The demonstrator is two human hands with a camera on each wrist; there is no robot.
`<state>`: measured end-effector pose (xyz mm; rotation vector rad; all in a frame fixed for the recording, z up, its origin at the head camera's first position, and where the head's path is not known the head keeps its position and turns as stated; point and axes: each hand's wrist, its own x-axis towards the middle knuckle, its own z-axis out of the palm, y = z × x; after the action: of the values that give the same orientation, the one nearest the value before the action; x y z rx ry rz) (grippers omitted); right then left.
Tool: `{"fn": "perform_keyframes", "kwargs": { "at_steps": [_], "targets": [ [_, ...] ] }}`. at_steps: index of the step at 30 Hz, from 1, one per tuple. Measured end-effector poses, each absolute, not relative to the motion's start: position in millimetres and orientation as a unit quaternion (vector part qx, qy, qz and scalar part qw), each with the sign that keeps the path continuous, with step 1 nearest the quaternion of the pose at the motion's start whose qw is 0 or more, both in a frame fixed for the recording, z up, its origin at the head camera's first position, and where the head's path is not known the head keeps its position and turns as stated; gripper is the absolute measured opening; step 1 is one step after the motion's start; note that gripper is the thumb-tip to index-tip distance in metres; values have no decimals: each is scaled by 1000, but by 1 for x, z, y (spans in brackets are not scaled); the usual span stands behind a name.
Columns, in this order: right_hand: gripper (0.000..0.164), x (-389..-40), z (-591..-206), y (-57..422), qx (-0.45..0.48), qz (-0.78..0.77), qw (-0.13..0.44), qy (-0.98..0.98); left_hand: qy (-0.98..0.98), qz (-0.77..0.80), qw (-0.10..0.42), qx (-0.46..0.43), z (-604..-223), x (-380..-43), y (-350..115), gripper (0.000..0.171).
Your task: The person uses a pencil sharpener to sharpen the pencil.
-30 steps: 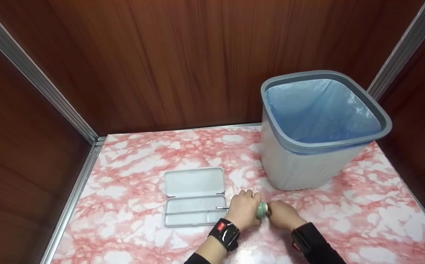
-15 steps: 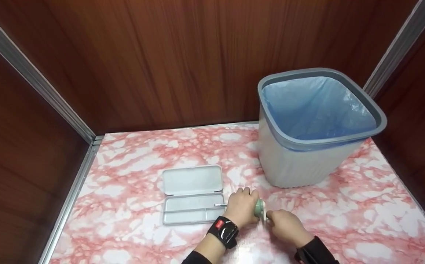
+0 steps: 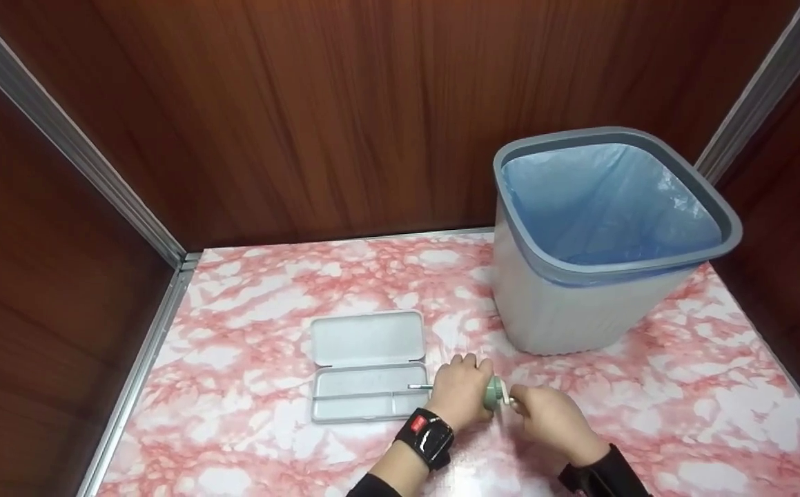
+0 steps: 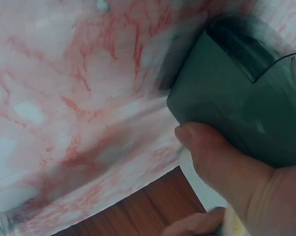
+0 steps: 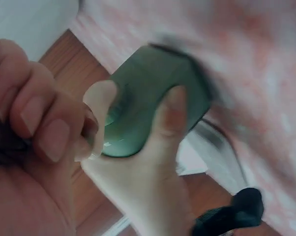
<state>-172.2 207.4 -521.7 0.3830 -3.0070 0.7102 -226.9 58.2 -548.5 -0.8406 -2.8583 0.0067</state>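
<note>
A green pencil sharpener (image 3: 492,393) with a cream crank (image 5: 101,96) stands on the table, mostly covered by my left hand (image 3: 460,390) in the head view. That hand grips its body, the thumb lying along the green side in both wrist views. My right hand (image 3: 548,417) holds the crank's knob with curled fingers, to the right of the sharpener. From the left side of my left hand sticks out a thin pencil (image 3: 419,386), its silvery end over the pencil case (image 3: 368,338). The rest of the pencil is hidden.
The grey pencil case lies opened flat left of my hands, its lower half divided into compartments. A tall bin (image 3: 572,317) with a blue liner (image 3: 600,207) stands behind and right. Brown wood-grain panels (image 3: 337,117) border the red-and-white marbled table (image 3: 248,297).
My right hand has moved slightly right and round with the crank, which is now at a different angle. My left hand keeps its grip on the sharpener, and the pencil case stays put.
</note>
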Motion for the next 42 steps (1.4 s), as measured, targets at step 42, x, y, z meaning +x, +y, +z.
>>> {"fn": "perform_keyframes", "kwargs": {
  "at_steps": [42],
  "targets": [
    [15,-185,-564,210,115,255,-68,-958,-955,1,80,-286,-549,-228,57,61]
  ]
}}
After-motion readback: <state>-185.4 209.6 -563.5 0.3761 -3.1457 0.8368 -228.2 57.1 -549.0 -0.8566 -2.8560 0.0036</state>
